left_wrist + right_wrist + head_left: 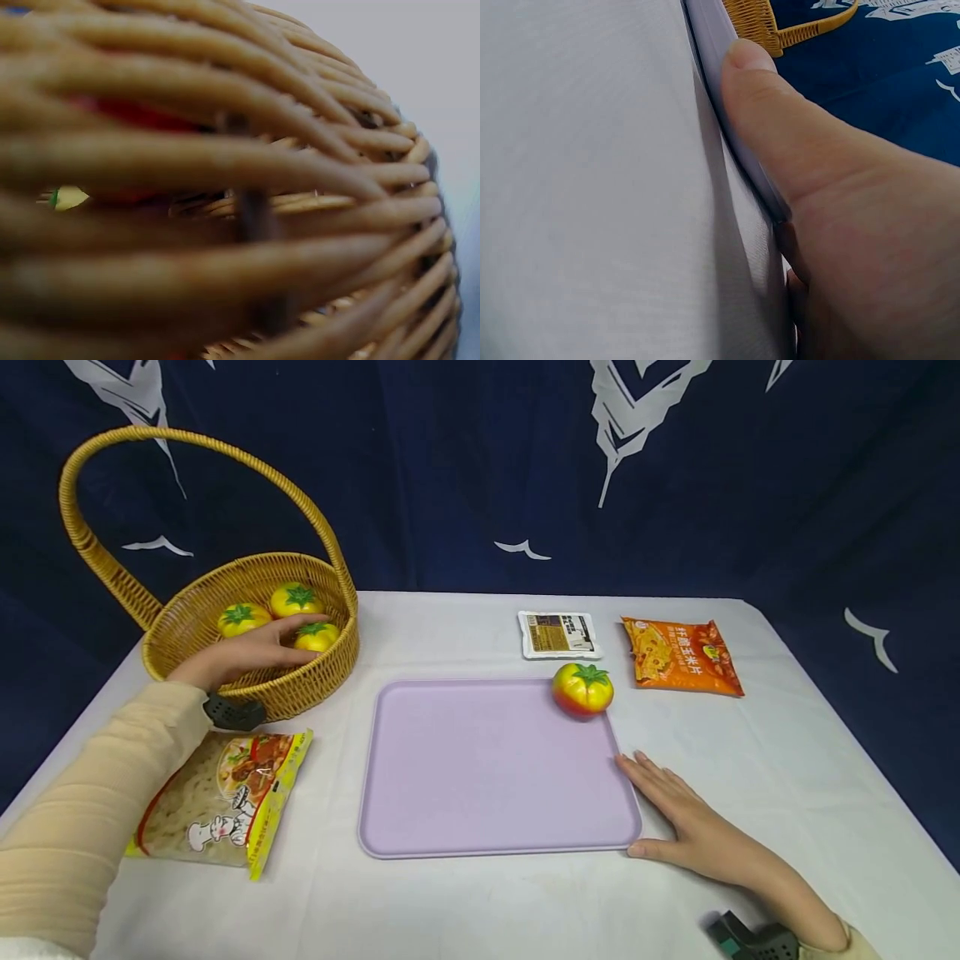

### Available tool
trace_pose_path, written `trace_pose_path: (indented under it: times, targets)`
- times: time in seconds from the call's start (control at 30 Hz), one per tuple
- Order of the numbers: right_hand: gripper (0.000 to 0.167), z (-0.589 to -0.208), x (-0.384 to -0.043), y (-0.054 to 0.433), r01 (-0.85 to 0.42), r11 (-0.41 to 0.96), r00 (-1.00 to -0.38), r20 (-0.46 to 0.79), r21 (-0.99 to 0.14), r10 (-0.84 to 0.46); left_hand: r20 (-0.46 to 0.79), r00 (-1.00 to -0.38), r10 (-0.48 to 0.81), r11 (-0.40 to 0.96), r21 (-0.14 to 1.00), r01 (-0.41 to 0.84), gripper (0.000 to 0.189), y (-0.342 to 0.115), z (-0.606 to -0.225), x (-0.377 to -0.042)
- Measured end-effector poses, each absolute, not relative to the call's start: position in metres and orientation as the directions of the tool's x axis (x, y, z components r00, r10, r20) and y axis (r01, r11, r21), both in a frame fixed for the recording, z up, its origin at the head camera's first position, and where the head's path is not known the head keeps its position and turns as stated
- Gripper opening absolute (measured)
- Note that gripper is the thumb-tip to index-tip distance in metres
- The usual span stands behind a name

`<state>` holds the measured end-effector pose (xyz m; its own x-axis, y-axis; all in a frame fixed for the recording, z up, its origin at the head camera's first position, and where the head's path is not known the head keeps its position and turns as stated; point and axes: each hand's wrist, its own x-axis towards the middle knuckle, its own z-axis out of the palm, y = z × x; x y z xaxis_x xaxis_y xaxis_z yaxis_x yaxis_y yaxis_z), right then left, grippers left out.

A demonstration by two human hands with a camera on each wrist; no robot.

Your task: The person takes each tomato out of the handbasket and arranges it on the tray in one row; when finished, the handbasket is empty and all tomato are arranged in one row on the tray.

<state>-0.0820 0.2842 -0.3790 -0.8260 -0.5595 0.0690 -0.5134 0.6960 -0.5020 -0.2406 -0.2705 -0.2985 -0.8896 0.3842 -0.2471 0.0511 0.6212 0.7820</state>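
My left hand (251, 652) reaches over the near rim of a wicker basket (315, 687). Its thumb and fingers are around a yellow tomato (318, 637) with green leaves, inside the basket. Beside that one lie two similar tomatoes (243, 617). The left wrist view is filled by the basket weave (187, 165), so the fingers are hidden there. My right hand (693, 835) lies at the right edge of a lilac tray (495, 768), fingers extended and thumb at the near corner. In the right wrist view, the thumb (780, 112) touches the tray rim (739, 142).
A red-yellow tomato (582, 691) sits at the tray's far right corner. Behind it are a small white packet (559, 636) and an orange snack bag (682, 657). A noodle bag (217, 802) lies under the left forearm. The basket's tall handle (202, 437) arches above.
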Motion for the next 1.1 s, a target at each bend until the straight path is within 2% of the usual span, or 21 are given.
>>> trace_pose_path:
  times: [0.33, 0.53, 0.7, 0.93, 1.0, 1.1]
  targets:
    - [0.091, -0.381, -0.082, 0.286, -0.521, 0.69, -0.822, 0.078, -0.502, -0.563, -0.208, -0.919, 0.335, 0.647, 0.76, 0.064, 0.073, -0.27, -0.292, -0.237]
    - [0.091, -0.379, -0.082, 0.285, -0.52, 0.693, -0.822, 0.072, -0.499, -0.565, -0.106, -0.967, 0.234, 0.596, 0.801, 0.056, 0.07, -0.265, -0.261, -0.223]
    - [0.092, -0.38, -0.083, 0.287, -0.501, 0.698, -0.829, 0.052, -0.512, -0.557, 0.009, -0.975, 0.22, 0.45, 0.886, 0.109, 0.065, -0.228, -0.234, -0.209]
    - [0.092, -0.381, -0.083, 0.287, -0.506, 0.69, -0.825, 0.058, -0.517, -0.562, 0.124, -0.991, 0.051, 0.435, 0.89, 0.134, 0.072, -0.161, -0.221, -0.189]
    - [0.093, -0.381, -0.083, 0.287, -0.511, 0.69, -0.823, 0.059, -0.512, -0.565, 0.151, -0.987, 0.054, 0.414, 0.896, 0.16, 0.072, -0.149, -0.223, -0.185]
    - [0.093, -0.38, -0.083, 0.287, -0.506, 0.696, -0.827, 0.057, -0.509, -0.559, 0.18, -0.976, 0.126, 0.367, 0.905, 0.214, 0.07, -0.128, -0.231, -0.186]
